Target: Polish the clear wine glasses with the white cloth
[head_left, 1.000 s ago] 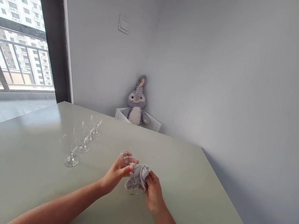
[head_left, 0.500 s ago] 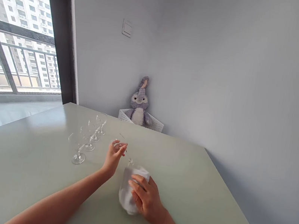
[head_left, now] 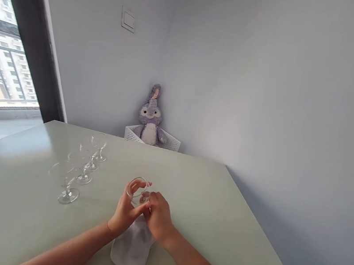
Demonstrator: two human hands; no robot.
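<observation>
A clear stemmed glass (head_left: 137,192) is held between my two hands above the table, lying tilted. My left hand (head_left: 126,207) curls around its bowl, thumb on the near side. Close against it, my right hand (head_left: 159,215) is closed at the stem end of the glass; its fingertips are partly hidden. A folded white cloth (head_left: 132,246) is below my hands, its upper part covered by them. Whether the right hand also touches the cloth I cannot tell.
Several clear stemmed glasses (head_left: 68,196) stand upright in a row on the left of the pale green table (head_left: 213,245). Behind the far table edge, a plush toy (head_left: 150,121) sits in a white perforated basket (head_left: 171,141). Walls meet behind it; a window is at left.
My right hand has moved off the middle of the cloth and up to the glass. My left hand now wraps the bowl beside it. The view has turned slightly right.
</observation>
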